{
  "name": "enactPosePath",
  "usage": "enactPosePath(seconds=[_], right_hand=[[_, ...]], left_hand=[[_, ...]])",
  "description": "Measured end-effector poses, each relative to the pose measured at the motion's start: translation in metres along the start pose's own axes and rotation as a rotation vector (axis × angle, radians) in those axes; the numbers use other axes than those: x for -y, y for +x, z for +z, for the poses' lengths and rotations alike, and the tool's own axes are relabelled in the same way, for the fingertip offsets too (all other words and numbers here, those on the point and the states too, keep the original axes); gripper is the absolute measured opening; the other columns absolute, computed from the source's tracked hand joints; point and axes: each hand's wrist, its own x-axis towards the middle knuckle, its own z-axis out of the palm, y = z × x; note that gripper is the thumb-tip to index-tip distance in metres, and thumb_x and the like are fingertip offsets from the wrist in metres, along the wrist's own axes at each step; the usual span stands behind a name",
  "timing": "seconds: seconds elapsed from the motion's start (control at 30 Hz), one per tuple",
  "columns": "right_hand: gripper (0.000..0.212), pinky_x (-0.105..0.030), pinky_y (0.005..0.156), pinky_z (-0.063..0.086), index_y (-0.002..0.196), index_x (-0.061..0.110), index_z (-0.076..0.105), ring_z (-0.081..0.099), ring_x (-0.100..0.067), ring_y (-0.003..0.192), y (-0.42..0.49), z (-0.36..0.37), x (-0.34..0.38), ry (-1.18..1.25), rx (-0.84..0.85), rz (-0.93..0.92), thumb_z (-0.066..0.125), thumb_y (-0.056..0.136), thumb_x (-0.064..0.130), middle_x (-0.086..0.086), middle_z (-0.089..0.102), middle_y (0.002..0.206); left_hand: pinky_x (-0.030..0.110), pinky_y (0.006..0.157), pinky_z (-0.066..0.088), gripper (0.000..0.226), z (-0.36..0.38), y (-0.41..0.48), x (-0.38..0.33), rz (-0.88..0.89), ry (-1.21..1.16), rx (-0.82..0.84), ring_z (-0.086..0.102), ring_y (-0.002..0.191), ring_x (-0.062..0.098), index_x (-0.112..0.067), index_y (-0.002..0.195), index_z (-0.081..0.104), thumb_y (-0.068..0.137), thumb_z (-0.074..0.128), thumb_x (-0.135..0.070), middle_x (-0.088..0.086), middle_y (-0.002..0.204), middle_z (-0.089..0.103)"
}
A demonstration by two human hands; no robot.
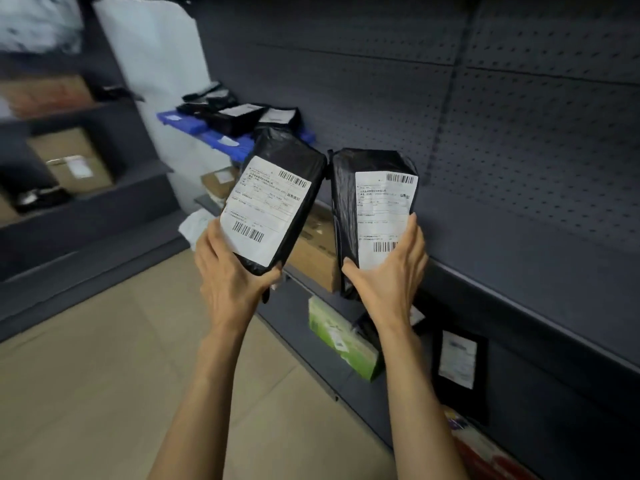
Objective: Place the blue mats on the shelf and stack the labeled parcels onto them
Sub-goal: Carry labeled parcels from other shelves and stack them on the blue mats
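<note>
On the far left I see cardboard boxes [74,164] on a side rack, rather blurred. Further right the blue mats [188,125] lie end to end on the dark shelving [502,296], and several stacked parcels [235,117], black with white labels, lie on top of them. I judge from this that the mats are placed and the stacking is under way.

My left hand [232,271] grips the lower end of the left parcel [266,209], with the fingers curled round its bottom edge. The parcel leans to the right and its label faces me. Its top corner comes very near the right parcel [346,202], which stands almost upright. My right hand [388,275] holds that one between the thumb on the left edge and the fingers along the label side. Both parcels are in the air, well apart from the mats.

The wrap is thin, wrinkled, shiny film, so I expect it to be slippery. The shape underneath looks firm and boxy, and probably light, since one hand carries each. I would hold each one across its narrow width and lay it flat with the label up.
</note>
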Motion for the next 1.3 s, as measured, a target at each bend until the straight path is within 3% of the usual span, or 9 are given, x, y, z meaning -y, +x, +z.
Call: enactPosePath(seconds=[0.07,0.23,0.37,0.53,0.93,1.07,1.3], right_hand=[[0.128,-0.045,0.115,0.024,0.156,0.012,0.011,0.029,-0.032,0.139,-0.002,0.041,0.029,0.057,0.044,-0.026,0.085,0.057,0.044,-0.013,0.026,0.156],[0.128,-0.046,0.115,0.024,0.156,0.013,0.011,0.027,-0.031,0.14,0.001,0.12,0.081,0.129,0.13,-0.089,0.086,0.057,0.044,-0.012,0.025,0.157],[0.127,-0.045,0.115,0.024,0.156,0.013,0.011,0.026,-0.03,0.14,0.017,0.175,0.104,0.188,0.19,-0.122,0.085,0.058,0.042,-0.012,0.024,0.157],[0.126,-0.043,0.115,0.023,0.157,0.014,0.01,0.023,-0.027,0.141,0.051,0.241,0.123,0.234,0.243,-0.146,0.085,0.059,0.041,-0.01,0.022,0.157],[0.125,-0.043,0.117,0.018,0.157,0.013,0.01,0.022,-0.028,0.141,0.224,0.413,0.217,0.342,0.215,-0.229,0.085,0.06,0.04,-0.01,0.022,0.158],[0.124,-0.043,0.116,0.022,0.157,0.014,0.01,0.024,-0.027,0.14,0.257,0.453,0.238,0.307,0.222,-0.232,0.083,0.061,0.042,-0.009,0.022,0.158],[0.124,-0.044,0.118,0.02,0.157,0.015,0.005,0.02,-0.027,0.143,0.326,0.501,0.255,0.161,0.118,-0.155,0.081,0.065,0.046,-0.008,0.018,0.159]], left_hand=[[0.038,0.086,0.043,0.108,-0.02,0.024,0.029,-0.017,0.037,-0.042,0.036,0.126,0.026,-0.019,0.143,0.029,0.053,0.083,-0.045,0.003,0.139,0.037],[0.041,0.079,0.048,0.105,-0.05,0.069,0.09,-0.089,0.112,-0.127,0.037,0.125,0.022,-0.022,0.14,0.03,0.053,0.083,-0.046,-0.001,0.136,0.037],[0.034,0.088,0.041,0.104,-0.048,0.096,0.127,-0.134,0.123,-0.169,0.037,0.124,0.021,-0.018,0.14,0.033,0.053,0.083,-0.043,0.003,0.134,0.039],[0.037,0.092,0.042,0.102,-0.028,0.153,0.166,-0.185,0.084,-0.224,0.034,0.126,0.021,-0.022,0.139,0.032,0.054,0.084,-0.039,0.002,0.137,0.036],[0.039,0.081,0.043,0.106,0.052,0.364,0.232,-0.16,0.075,-0.293,0.035,0.127,0.014,-0.033,0.142,0.026,0.056,0.084,-0.051,-0.008,0.135,0.034],[0.037,0.082,0.042,0.104,0.073,0.414,0.255,-0.167,0.07,-0.278,0.037,0.126,0.014,-0.032,0.142,0.027,0.057,0.084,-0.054,-0.007,0.134,0.035],[0.036,0.079,0.041,0.102,0.131,0.52,0.277,-0.087,-0.037,-0.115,0.039,0.127,0.017,-0.03,0.141,0.029,0.058,0.081,-0.058,-0.003,0.135,0.037]])
